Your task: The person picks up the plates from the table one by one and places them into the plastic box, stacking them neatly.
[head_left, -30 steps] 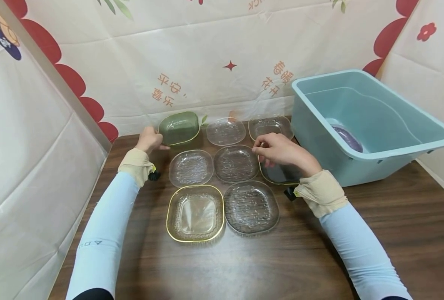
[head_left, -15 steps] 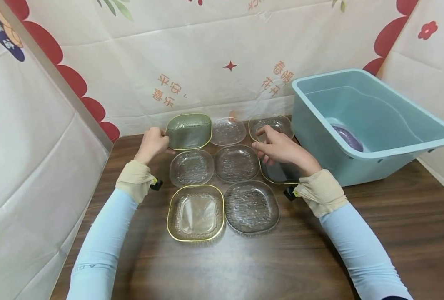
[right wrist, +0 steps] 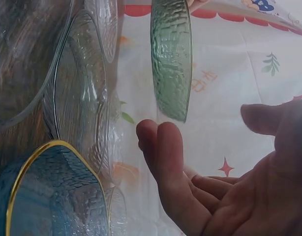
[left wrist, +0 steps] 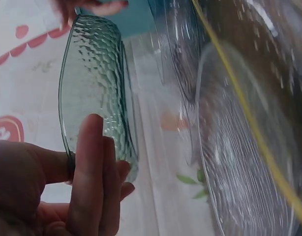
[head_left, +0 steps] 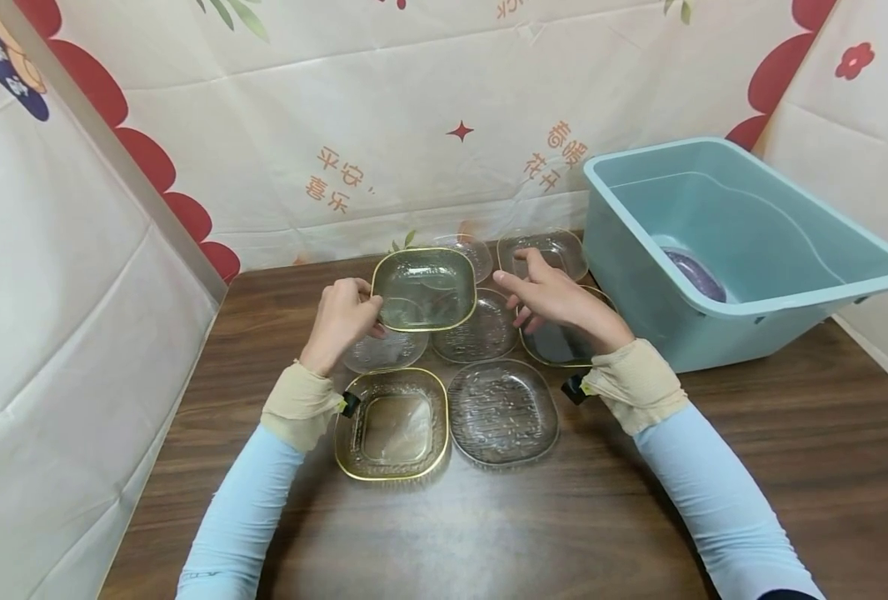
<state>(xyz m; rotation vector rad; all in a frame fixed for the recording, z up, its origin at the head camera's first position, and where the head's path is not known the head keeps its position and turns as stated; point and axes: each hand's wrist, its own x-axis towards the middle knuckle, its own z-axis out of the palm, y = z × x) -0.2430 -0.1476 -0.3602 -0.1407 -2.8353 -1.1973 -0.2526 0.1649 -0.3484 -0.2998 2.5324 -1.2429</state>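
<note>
My left hand [head_left: 344,321] pinches the left edge of a green gold-rimmed dish [head_left: 429,292], thumb on the rim and fingers beneath, as the left wrist view shows. The dish [left wrist: 94,88] hangs above the clear plates, with a textured outer wall. To its right, my right hand [head_left: 552,293] hovers with thumb and fingers apart and nothing between them. In the right wrist view a gap separates its fingers [right wrist: 169,147] from the dish [right wrist: 171,64]. Below the right hand lies a dark blue gold-rimmed dish [head_left: 564,343].
Clear plates [head_left: 502,412] stand in rows on the wooden table [head_left: 489,533]. A yellowish gold-rimmed dish [head_left: 393,427] sits at the front left of them. A clear gold-rimmed dish [head_left: 556,246] is at the back. On the right, a blue tub [head_left: 639,275] contains a purple dish [head_left: 695,275].
The left hand has lifted the green dish off the back left spot and carried it right and nearer. The right hand has stayed nearly in place, its fingers spreading wider.
</note>
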